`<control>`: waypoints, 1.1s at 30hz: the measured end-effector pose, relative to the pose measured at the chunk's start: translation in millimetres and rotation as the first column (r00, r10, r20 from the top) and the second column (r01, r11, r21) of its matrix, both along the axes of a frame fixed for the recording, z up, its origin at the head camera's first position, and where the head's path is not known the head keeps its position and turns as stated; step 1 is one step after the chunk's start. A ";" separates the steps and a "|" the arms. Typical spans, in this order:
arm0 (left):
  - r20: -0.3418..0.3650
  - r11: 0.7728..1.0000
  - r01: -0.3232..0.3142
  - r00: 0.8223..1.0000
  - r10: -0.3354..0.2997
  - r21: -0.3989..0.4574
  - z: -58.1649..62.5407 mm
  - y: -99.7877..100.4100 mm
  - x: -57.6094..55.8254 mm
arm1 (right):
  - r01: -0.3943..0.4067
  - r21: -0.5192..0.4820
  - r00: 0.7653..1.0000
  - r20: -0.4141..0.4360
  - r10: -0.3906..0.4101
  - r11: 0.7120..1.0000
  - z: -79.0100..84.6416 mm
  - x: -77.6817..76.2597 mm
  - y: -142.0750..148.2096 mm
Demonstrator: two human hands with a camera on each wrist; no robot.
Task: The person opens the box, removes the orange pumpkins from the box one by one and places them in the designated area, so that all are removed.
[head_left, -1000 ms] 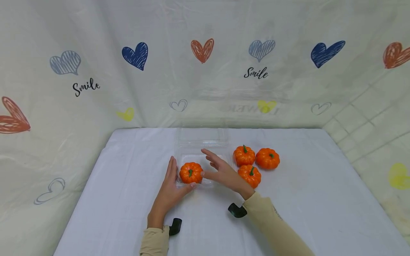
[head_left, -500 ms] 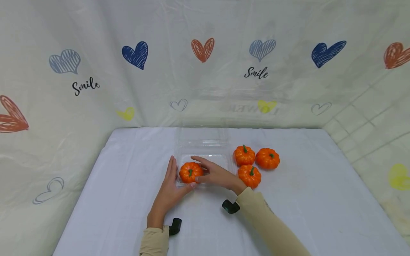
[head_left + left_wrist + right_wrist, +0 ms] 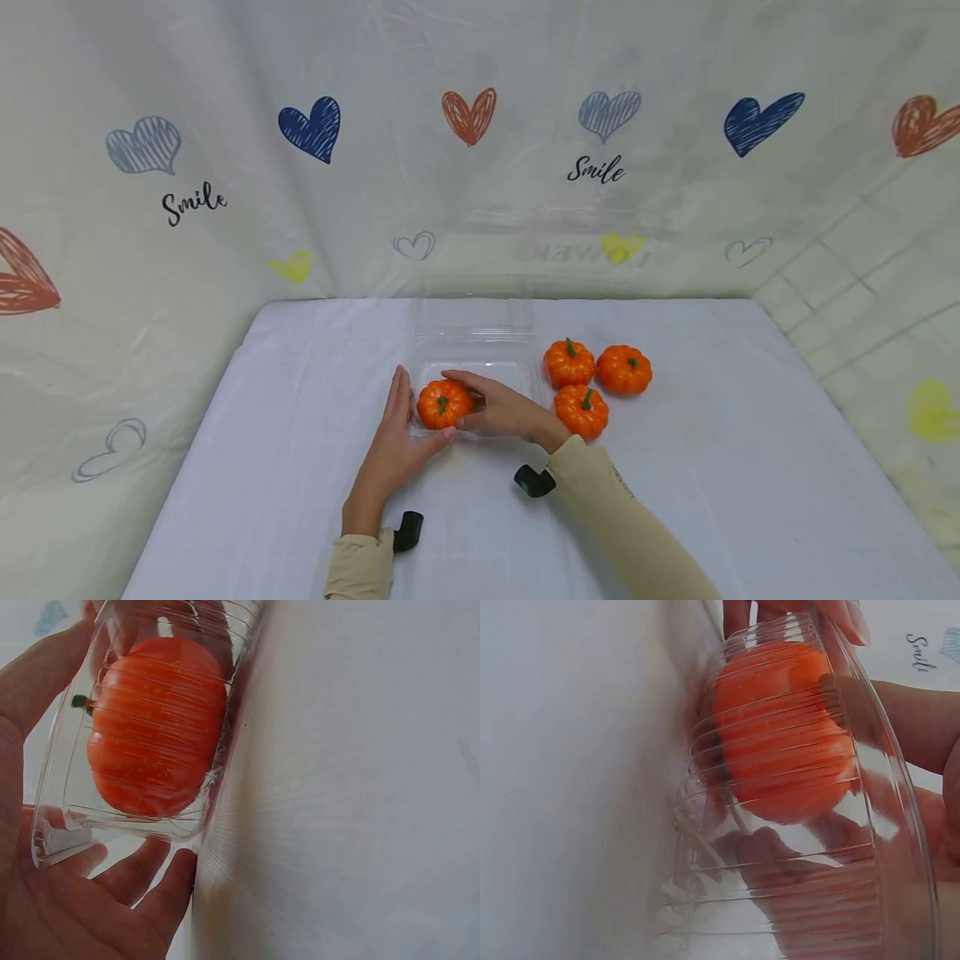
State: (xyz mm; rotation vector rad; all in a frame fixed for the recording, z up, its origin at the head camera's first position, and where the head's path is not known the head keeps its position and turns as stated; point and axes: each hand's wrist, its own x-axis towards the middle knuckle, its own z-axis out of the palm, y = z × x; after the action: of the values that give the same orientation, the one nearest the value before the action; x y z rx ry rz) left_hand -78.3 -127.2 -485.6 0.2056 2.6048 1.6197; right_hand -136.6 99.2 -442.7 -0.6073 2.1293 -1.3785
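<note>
A clear plastic clamshell box [image 3: 517,371] lies on the white cloth with its lid [image 3: 472,315] folded back behind it. In its front left corner sits a small orange pumpkin [image 3: 441,408] with a green stem. My left hand [image 3: 396,450] holds that corner of the box, fingers along the left wall and thumb at the front rim, as the left wrist view also shows. Reaching into the box, my right hand [image 3: 506,412] holds the pumpkin from its right side. Through the ridged wall in the right wrist view, the thumb [image 3: 915,720] touches the pumpkin.
Three more orange pumpkins stand just right of the box: one at the back [image 3: 568,363], one in front [image 3: 582,412] and one farther right [image 3: 624,370]. Behind the table hangs a pale curtain [image 3: 480,200] printed with hearts and words.
My right hand has moved left and its fingers have closed in around the pumpkin in the box. The left hand, box and other pumpkins have stayed in place.
</note>
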 end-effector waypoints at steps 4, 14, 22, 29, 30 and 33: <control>-0.007 1.000 0.001 1.000 -0.001 0.006 -0.1 -0.5 0.1 | 0.015 0.008 1.000 -0.021 -0.015 1.000 1.7 1.1 -0.8; 0.014 1.000 -0.011 1.000 0.011 -0.017 -0.7 -0.4 -0.9 | 0.116 0.022 0.993 -0.030 -0.115 0.993 -0.5 1.3 0.0; 0.036 0.999 -0.020 0.999 0.021 -0.033 0.9 0.8 -0.6 | 0.201 0.011 0.978 -0.058 -0.200 0.980 1.0 3.3 0.7; 0.047 0.999 -0.019 0.999 0.021 -0.028 1.2 1.8 -1.0 | 0.263 -0.054 0.962 -0.062 -0.266 0.963 6.1 5.9 3.1; 0.048 0.999 -0.019 0.999 0.021 -0.028 0.9 1.6 -1.1 | 0.265 -0.062 0.961 -0.065 -0.268 0.962 6.8 6.1 3.4; 0.048 0.999 -0.023 0.999 0.024 -0.032 0.4 1.0 -1.4 | 0.274 -0.084 0.957 -0.074 -0.280 0.958 8.7 6.4 4.2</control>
State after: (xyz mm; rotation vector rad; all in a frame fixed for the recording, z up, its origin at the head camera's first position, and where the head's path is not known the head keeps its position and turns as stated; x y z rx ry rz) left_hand -79.7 -126.2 -485.2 0.1326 2.6038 1.5699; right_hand -130.2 103.4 -434.0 -0.4116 2.3095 -1.6113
